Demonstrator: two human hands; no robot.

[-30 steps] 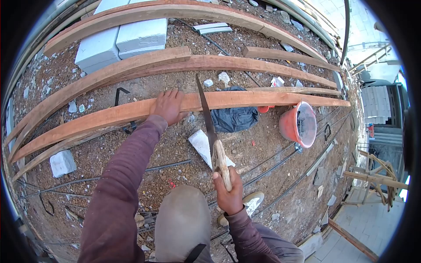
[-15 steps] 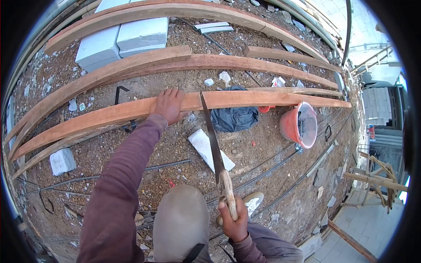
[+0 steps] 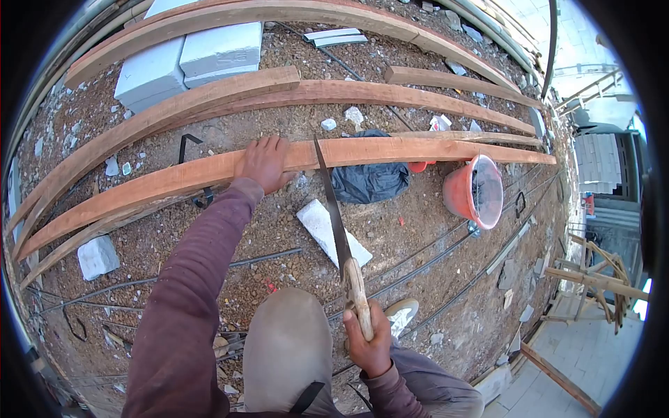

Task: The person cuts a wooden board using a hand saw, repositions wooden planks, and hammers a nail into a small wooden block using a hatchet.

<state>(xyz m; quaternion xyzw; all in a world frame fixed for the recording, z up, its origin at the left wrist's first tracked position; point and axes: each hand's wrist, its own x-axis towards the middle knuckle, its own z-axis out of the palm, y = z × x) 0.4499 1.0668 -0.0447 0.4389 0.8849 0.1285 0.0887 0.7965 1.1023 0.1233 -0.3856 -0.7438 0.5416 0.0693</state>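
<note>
Bare ground (image 3: 397, 233) littered with rubble forms the work surface. Nearest is one right hand (image 3: 369, 339), clenched around the wooden handle of one handsaw (image 3: 334, 212). One shoe (image 3: 402, 317) stands just beside it, on the right. One white slab (image 3: 315, 221) lies forward of the right hand, partly covered by the blade in this view.

Farther forward and left, one left hand (image 3: 263, 165) grips one reddish timber (image 3: 174, 175) from above, fingers over the far side, thumb on the near side. Timber extends to both sides of this hand. Blade crosses it just right of the left hand, tip at the far edge; whether the teeth bear on the wood cannot be told. One white block (image 3: 98, 258) lies well to the left and nearer.

Right of the left hand: one black plastic bag (image 3: 369, 187), passing beneath the timber; farther right, one red bucket (image 3: 458, 193), tilted; one thin batten (image 3: 481, 138) along the far edge.

Beyond both hands: one timber with its end exposed (image 3: 237, 85), one long timber (image 3: 390, 93), one short timber (image 3: 460, 85) at right, one farthest timber (image 3: 300, 10). Two large white blocks (image 3: 221, 52) sit beyond and left, below the farthest timber.
</note>
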